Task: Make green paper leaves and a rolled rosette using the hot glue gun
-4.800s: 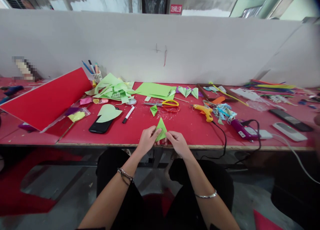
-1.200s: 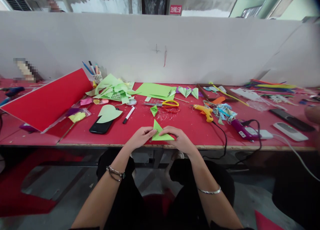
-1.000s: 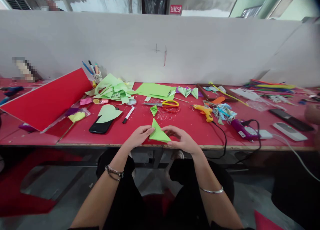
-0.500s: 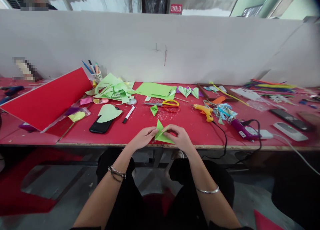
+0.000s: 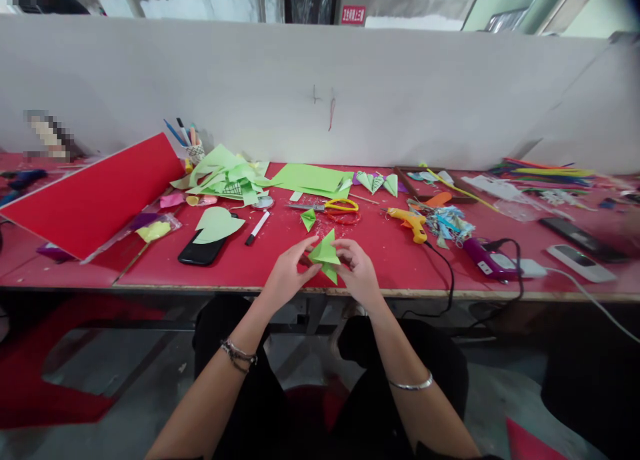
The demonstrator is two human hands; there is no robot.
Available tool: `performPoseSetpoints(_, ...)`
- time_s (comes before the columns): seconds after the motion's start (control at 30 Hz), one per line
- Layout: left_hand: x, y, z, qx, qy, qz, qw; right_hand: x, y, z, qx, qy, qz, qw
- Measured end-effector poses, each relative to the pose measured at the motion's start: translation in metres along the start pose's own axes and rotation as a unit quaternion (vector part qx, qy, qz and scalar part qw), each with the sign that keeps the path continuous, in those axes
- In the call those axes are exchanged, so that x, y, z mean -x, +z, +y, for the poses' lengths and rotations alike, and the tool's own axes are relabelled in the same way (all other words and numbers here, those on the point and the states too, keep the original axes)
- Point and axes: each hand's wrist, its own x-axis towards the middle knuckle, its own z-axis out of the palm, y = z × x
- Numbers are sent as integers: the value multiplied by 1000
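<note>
Between my hands, just above the front of the red table, is a folded green paper (image 5: 325,252) with pointed corners up and down. My left hand (image 5: 290,273) pinches its left side between thumb and fingers. On the other side, my right hand (image 5: 359,272) grips the paper's right edge with bent fingers. Beyond it lie a small folded green paper piece (image 5: 309,219) and scissors (image 5: 342,207) with yellow handles. A white marker (image 5: 257,229) with a black cap rests to the left.
Green paper scraps (image 5: 227,177) and flat green sheets (image 5: 313,179) lie at the back. A black phone (image 5: 200,252) is left, partly under a pale green heart-shaped paper (image 5: 219,224). A yellow glue gun (image 5: 409,223) and purple device (image 5: 487,260) with cables lie right. A red board (image 5: 100,197) leans left.
The green paper has been turned and lifted slightly, its points now facing up and down. Both hands have shifted their grip around its sides.
</note>
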Motion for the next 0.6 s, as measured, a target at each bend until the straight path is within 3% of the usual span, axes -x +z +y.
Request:
performPoseSetpoints(0.2,2,3,-2,-57,55,11,997,1,3,-1,10,8,-2,1000)
performPoseSetpoints(0.5,2,5,-7,-91,79,30,992,3,1,3,52,-20,8,998)
performPoseSetpoints(0.6,3,4,-7,-120,101,11,988,3,1,6,55,-23,16,998)
